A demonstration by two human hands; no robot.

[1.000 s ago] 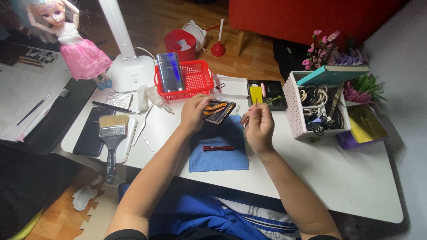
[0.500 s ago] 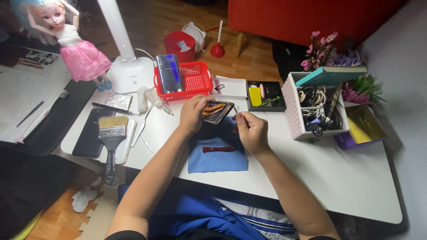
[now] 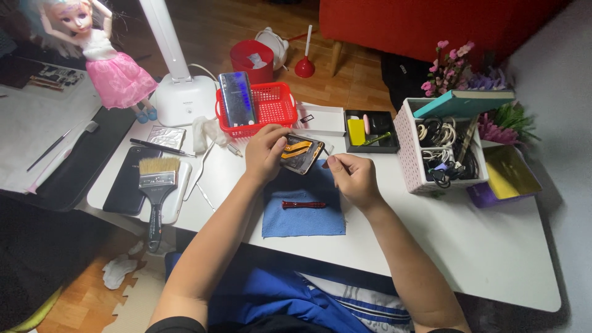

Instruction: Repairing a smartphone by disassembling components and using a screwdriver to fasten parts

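My left hand (image 3: 264, 152) grips an opened phone body (image 3: 300, 153) with orange parts inside, tilted above the far edge of a blue cloth (image 3: 303, 205). My right hand (image 3: 354, 179) is beside the phone's right edge, its fingers pinched on a small thin tool (image 3: 325, 155) whose tip is at the phone. A red screwdriver (image 3: 303, 204) lies across the middle of the cloth, just in front of both hands.
A red basket (image 3: 271, 106) holds a phone upright behind my hands. A black parts tray (image 3: 369, 131), a white box (image 3: 320, 119), and a pink box of cables (image 3: 439, 152) stand to the right. A paintbrush (image 3: 156, 187), a dark phone (image 3: 125, 182), a lamp base (image 3: 184, 98) and a doll (image 3: 102, 55) are left.
My right hand came down from near the black parts tray to the phone's right edge. My left hand has kept hold of the phone.
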